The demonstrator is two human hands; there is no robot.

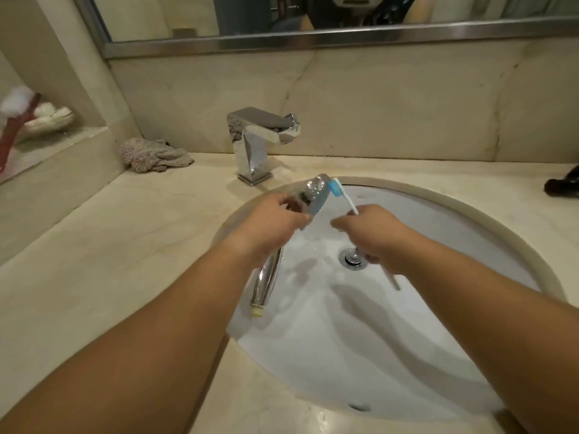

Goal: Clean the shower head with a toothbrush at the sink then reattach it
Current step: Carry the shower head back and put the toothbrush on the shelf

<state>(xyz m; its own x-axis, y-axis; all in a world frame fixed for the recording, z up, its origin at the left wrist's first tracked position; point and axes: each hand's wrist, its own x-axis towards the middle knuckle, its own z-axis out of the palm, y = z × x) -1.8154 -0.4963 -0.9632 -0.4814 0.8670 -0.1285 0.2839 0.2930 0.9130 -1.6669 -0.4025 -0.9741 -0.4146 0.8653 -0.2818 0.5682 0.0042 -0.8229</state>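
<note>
My left hand grips the shower head over the sink, handle running near; my right hand grips the toothbrush, bristles touching its right face.

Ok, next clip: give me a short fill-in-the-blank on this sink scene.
1. The left hand holds the ____.
2. The toothbrush is in the ____ hand.
3. The brush's bristles are ____ in colour.
4. The cloth lies ____ of the faucet.

Missing: shower head; right; blue; left
</note>
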